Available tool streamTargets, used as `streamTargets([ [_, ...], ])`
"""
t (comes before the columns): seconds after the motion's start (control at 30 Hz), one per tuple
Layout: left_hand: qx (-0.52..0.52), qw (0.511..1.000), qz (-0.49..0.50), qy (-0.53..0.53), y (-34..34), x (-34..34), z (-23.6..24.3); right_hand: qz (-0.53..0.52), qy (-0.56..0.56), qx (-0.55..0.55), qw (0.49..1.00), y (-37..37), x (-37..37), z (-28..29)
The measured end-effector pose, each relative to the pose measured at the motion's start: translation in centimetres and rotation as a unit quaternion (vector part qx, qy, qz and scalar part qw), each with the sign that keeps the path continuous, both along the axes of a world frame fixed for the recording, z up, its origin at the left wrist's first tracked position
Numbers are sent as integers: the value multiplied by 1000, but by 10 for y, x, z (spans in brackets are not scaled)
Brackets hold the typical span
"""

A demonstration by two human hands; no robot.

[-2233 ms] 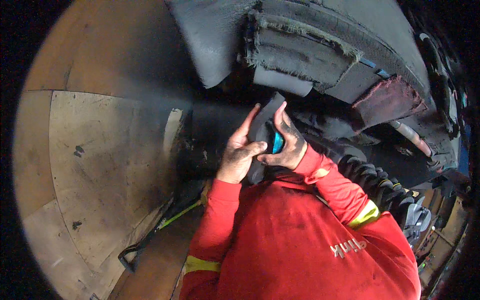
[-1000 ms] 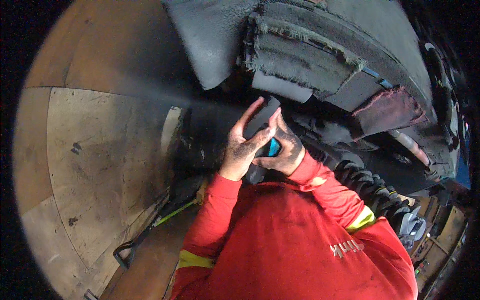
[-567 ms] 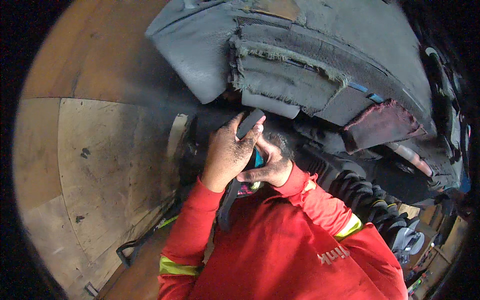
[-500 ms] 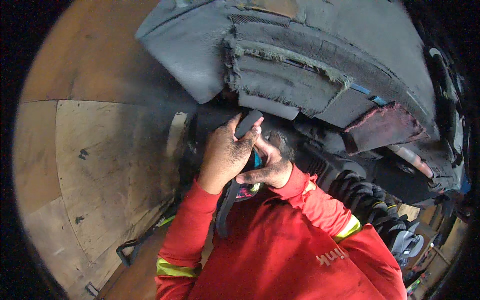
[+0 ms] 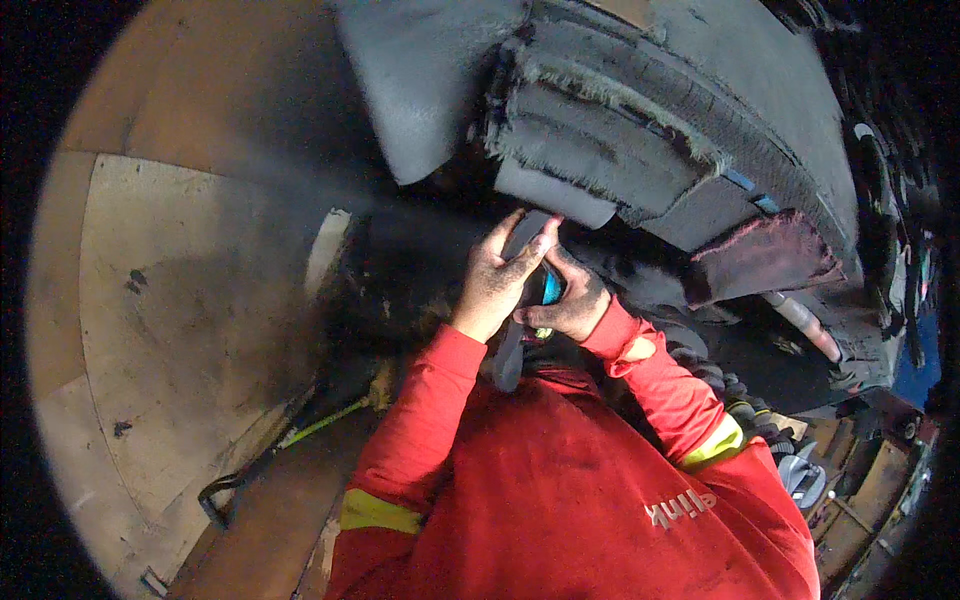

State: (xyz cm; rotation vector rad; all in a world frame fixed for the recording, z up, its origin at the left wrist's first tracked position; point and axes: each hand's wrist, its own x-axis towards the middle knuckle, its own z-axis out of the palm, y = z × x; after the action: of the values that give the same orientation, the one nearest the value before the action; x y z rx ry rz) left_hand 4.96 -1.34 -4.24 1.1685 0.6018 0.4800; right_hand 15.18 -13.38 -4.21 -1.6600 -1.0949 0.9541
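Both my hands grip one dark grey sandal, its sole standing on edge, under the front of a dust-covered machine hood. A patch of bright blue shows between the hands, with a little yellow-green below it. My left hand is closed round the sole's upper end, thumb across it. My right hand holds the other side, fingers near the top and thumb lower down. Black dust smears the right hand. Just above the fingertips hangs a pale grey flap; contact with it cannot be made out.
Frayed grey cloth covers the hood, with a reddish cloth piece hanging at its right. Below that runs a pipe. Stained plywood lies left. A dark bent handle is lower left. Several dark sandals lie at right.
The view has shifted, so the hood and my hands appear further right and higher. The sandal's lower end has swung in, and it stands more upright. Both hands keep their hold.
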Motion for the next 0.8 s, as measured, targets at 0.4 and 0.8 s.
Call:
streamTargets([
  [0.4,27,999,-22,-5,8,-34,52,-49,-156,70,984,2,-48,20],
  [0.8,222,957,-89,163,39,-19,64,-18,391,67,918,23,-40,22],
])
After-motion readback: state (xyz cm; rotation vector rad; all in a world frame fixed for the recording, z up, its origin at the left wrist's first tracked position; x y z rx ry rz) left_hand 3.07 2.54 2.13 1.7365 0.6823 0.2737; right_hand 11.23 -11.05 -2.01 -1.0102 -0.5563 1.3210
